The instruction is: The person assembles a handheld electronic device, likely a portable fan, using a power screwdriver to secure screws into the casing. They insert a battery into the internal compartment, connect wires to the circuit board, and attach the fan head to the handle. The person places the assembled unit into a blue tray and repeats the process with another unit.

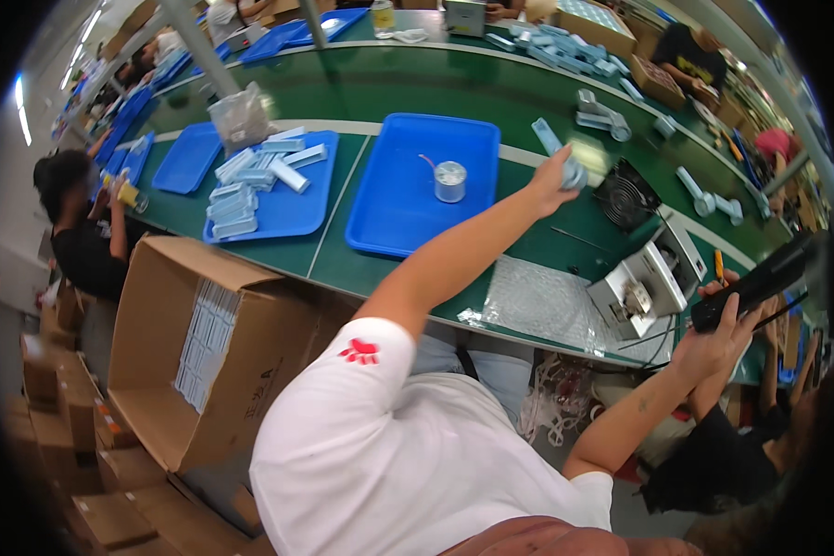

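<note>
Stretched out over the green work table, my left hand (556,178) is closed round a light-blue plastic housing (547,136) with a long handle and a round end. My fingers partly cover it. At the right edge, my right hand (725,334) grips a long black cylindrical tool (760,283), whose far end fades into the dark rim. A blue tray (423,236) left of my left hand holds a small round silvery-white part (450,182) with a reddish wire. A black round-grilled fan (626,195) stands to the right of my left hand.
Left lies a blue tray (278,222) of light-blue parts beside a plastic bag (241,118). A metal device (638,295) and bubble wrap (537,301) sit near the table edge. An open carton (218,371) stands lower left. A co-worker (88,222) sits left; another person is close at right.
</note>
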Motion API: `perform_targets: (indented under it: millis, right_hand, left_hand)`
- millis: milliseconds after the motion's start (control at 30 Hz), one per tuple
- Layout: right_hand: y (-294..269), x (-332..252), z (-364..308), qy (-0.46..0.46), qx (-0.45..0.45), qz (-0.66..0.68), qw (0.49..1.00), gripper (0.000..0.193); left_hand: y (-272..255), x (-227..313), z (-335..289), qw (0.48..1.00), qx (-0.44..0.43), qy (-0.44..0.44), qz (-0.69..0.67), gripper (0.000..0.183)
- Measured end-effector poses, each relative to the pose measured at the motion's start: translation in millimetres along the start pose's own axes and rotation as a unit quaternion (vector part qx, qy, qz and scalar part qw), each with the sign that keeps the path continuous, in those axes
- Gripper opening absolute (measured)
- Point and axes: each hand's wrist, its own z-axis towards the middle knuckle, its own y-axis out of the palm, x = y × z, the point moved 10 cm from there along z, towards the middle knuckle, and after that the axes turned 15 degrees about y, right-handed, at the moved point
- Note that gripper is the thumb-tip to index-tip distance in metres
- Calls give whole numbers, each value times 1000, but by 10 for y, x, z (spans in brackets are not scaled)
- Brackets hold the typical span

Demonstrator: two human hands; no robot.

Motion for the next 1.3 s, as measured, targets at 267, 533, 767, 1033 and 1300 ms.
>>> perform_targets:
  millis: [267, 533, 767, 1033, 1300]
  right_hand:
    - [21, 462, 158, -19, 37, -52, 998, 40]
    - [82, 686, 245, -7, 75, -155, 985, 41]
    - [603, 421, -207, -287, 196, -274, 897, 39]
    - [2713, 1799, -794, 158, -282, -143, 935, 46]
    - [2601, 1622, -993, -202, -272, -495, 800, 54]
  left_hand:
    - [143, 221, -858, 931, -212, 126, 268, 32]
    - [-1221, 2576, -2035, 647, 127, 373, 653, 33]
    - [-3367, 3822, -2274, 486, 444, 89, 747, 98]
    - [-2277, 3192, -2087, 771, 169, 271, 551, 50]
    - [-1005, 1988, -1838, 825, -52, 174, 535, 56]
